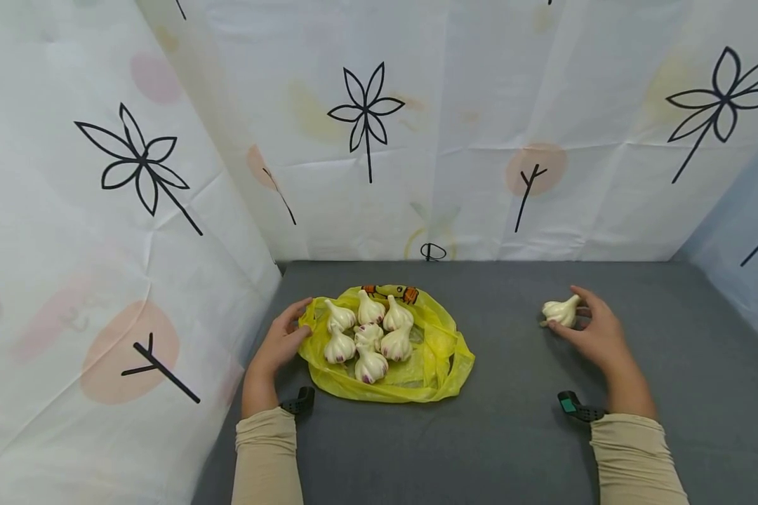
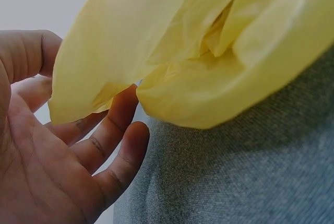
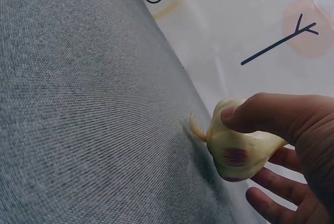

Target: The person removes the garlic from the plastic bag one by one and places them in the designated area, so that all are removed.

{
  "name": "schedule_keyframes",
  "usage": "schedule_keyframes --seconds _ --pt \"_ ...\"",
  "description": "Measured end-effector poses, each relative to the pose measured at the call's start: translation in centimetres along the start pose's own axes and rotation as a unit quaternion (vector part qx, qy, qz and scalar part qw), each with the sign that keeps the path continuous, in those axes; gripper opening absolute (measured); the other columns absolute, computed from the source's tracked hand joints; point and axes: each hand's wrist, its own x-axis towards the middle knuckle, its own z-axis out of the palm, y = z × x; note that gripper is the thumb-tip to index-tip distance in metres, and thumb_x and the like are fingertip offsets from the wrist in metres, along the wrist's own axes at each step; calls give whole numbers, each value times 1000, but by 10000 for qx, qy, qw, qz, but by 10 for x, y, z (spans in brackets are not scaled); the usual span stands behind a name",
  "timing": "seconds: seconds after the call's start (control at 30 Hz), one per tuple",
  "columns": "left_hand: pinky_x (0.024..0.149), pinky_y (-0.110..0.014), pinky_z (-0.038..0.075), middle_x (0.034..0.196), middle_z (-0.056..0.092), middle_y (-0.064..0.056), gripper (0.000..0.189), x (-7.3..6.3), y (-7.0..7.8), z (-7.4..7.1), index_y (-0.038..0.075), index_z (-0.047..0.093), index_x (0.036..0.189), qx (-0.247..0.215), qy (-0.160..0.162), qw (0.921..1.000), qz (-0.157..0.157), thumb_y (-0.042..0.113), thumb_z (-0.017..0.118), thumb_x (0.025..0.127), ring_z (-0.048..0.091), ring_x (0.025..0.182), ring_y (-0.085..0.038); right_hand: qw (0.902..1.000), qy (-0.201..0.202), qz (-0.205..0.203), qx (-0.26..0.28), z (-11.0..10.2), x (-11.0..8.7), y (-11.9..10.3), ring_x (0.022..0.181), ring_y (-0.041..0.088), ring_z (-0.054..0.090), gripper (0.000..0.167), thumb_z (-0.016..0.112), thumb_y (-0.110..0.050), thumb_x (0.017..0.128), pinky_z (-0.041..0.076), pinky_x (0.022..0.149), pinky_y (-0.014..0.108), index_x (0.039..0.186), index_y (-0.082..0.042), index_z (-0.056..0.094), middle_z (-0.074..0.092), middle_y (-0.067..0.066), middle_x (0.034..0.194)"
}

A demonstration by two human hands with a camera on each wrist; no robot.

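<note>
My left hand (image 1: pixel 282 341) pinches the left edge of a yellow plastic bag (image 1: pixel 443 344) between thumb and fingers. In the left wrist view the bag's thin film (image 2: pixel 203 93) covers part of the fingertips, while the little finger (image 2: pixel 133 140) stays off it. Several white garlic bulbs (image 1: pixel 370 367) with purple marks sit grouped on the bag. Over at the right, my right hand (image 1: pixel 600 333) holds a single garlic bulb (image 1: pixel 561 311). The right wrist view has the thumb (image 3: pixel 250 113) on top of this bulb (image 3: pixel 237 145) and fingers beneath, its root end turned toward the table.
A grey cloth-covered table (image 1: pixel 499 435) lies under both hands. White curtains (image 1: pixel 467 84) with printed flowers and twigs rise behind the table and along its left and right sides. An orange-and-black print (image 1: pixel 391 292) shows on the bag's far edge.
</note>
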Motion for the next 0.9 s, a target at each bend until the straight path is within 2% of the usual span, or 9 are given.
schedule_keyframes --seconds 0.2,0.9 --pt "85 -35 50 154 50 -25 63 -1 0 0 19 43 164 -31 -6 10000 -11 9 55 104 65 109 -34 10000 -63 62 -30 2 0 4 129 61 50 88 80 -17 96 49 95 70 164 5 29 41 43 150" --pt "85 -34 50 154 50 -24 63 -3 1 -2 21 43 164 -49 37 9999 -130 11 56 103 65 110 -34 10000 -8 12 50 0 1 1 129 62 50 86 80 -13 94 48 98 70 162 6 32 42 43 149"
